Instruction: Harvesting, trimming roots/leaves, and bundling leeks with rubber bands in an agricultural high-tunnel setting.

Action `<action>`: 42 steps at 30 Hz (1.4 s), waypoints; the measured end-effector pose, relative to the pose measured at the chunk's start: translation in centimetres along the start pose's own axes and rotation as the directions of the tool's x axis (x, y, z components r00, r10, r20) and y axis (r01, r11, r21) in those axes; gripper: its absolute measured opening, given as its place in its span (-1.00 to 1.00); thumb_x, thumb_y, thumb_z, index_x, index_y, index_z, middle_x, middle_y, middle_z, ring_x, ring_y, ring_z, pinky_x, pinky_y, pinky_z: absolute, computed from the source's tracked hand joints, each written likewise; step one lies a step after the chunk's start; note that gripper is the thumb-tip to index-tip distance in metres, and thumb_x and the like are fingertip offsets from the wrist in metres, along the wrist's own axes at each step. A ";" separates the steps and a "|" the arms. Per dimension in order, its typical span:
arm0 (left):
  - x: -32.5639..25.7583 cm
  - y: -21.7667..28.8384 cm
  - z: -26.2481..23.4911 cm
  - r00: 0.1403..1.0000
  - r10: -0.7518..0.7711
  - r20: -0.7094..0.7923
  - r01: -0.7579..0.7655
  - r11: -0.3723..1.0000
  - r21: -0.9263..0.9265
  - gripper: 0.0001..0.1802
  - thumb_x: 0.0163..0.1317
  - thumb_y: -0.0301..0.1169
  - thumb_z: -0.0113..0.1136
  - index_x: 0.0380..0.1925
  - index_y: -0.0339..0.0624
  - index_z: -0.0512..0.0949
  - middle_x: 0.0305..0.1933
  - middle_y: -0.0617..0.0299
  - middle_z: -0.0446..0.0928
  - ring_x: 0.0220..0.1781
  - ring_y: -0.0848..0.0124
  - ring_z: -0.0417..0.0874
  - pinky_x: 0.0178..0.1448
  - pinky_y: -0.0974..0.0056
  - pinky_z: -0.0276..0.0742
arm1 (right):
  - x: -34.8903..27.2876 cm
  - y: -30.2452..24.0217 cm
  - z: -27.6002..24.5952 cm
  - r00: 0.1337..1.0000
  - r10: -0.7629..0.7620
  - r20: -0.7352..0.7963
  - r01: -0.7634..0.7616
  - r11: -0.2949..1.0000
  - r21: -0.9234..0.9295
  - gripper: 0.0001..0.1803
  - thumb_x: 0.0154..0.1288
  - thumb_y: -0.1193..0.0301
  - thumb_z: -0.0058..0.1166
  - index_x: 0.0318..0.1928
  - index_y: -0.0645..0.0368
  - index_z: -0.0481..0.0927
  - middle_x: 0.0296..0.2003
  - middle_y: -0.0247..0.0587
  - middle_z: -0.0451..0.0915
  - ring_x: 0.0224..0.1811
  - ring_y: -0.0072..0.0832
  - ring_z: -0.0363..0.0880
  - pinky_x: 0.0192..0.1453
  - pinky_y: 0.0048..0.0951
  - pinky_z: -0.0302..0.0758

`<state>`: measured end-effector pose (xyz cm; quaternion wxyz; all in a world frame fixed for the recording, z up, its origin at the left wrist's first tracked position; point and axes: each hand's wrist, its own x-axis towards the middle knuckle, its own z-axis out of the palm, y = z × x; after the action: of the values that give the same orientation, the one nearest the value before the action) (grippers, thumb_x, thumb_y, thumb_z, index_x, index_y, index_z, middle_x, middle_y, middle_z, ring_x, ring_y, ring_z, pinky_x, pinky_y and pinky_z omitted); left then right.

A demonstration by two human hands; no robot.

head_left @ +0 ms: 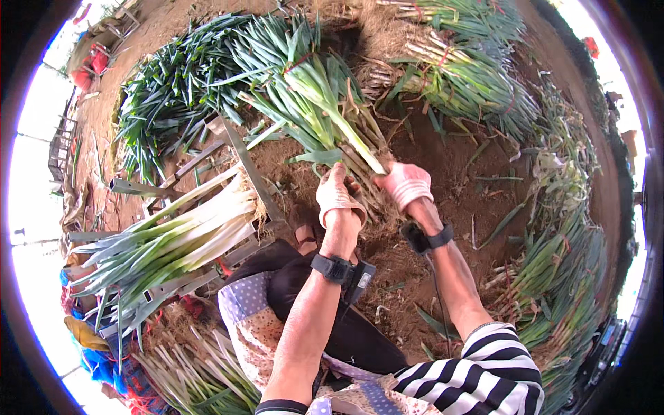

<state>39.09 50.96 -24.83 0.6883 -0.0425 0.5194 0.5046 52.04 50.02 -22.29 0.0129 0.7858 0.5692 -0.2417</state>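
Item: leek bunch [315, 104], green tops pointing away, pale stalks toward the person, held above bare soil [443, 173]. Left hand [337, 197], in a pinkish glove, was clenched round the lower stalks. Right hand [407, 183], gloved alike, gripped the same stalks just beside it. Adjacent, left: cleaned leeks [173, 242] stacked on a metal rack [238, 155]. Beyond: a pile of dark green leeks [173, 90]. Right: further bundles [477, 83] on the ground.
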 end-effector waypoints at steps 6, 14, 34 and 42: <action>-0.5 0.2 0.3 0.998 -0.052 0.040 0.051 0.998 0.030 -0.83 0.18 -0.31 0.14 -0.30 -0.12 0.44 -0.57 0.28 0.40 -0.65 0.44 0.38 -0.55 0.35 0.38 | 2.2 0.7 3.3 0.984 0.149 0.102 -0.154 0.987 0.042 -0.48 0.00 -0.02 0.06 -0.19 0.13 0.60 -0.24 -0.06 0.62 -0.18 -0.17 0.59 -0.08 -0.26 0.47; -0.1 -0.3 0.9 0.995 -0.047 0.089 0.054 0.996 -0.072 -0.86 0.19 -0.34 0.13 -0.33 -0.08 0.39 -0.58 0.26 0.39 -0.66 0.43 0.39 -0.61 0.34 0.38 | 6.0 4.0 6.8 0.959 -0.113 -0.261 0.104 0.993 -0.048 -0.65 0.04 0.05 0.04 -0.42 0.07 0.63 -0.50 -0.08 0.59 -0.52 -0.27 0.55 -0.42 -0.30 0.50; 0.9 -0.6 -1.7 0.987 -0.152 -0.047 0.158 0.972 0.173 -0.73 0.10 -0.22 0.22 -0.38 -0.21 0.52 -0.56 0.31 0.39 -0.60 0.48 0.35 -0.52 0.33 0.28 | -14.7 0.0 1.4 0.965 0.261 -0.022 -0.261 0.958 -0.115 -0.59 -0.03 0.00 0.10 -0.28 0.01 0.65 -0.49 -0.09 0.61 -0.39 -0.18 0.60 -0.26 -0.26 0.49; 0.9 -4.9 -3.4 0.833 -0.163 0.529 0.132 0.987 0.097 -0.70 0.23 -0.23 0.10 -0.22 -0.26 0.51 -0.37 0.22 0.57 -0.38 0.39 0.54 -0.35 0.22 0.53 | -25.9 1.4 -4.1 0.890 0.454 -0.028 -0.455 0.891 -0.007 -0.52 -0.12 -0.10 0.19 -0.40 0.06 0.66 -0.68 -0.19 0.56 -0.53 -0.37 0.61 -0.34 -0.36 0.48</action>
<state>40.37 47.16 -29.42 0.8435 0.0792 0.3160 0.4271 48.70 27.70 -8.77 0.0669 0.9000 0.3715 -0.2179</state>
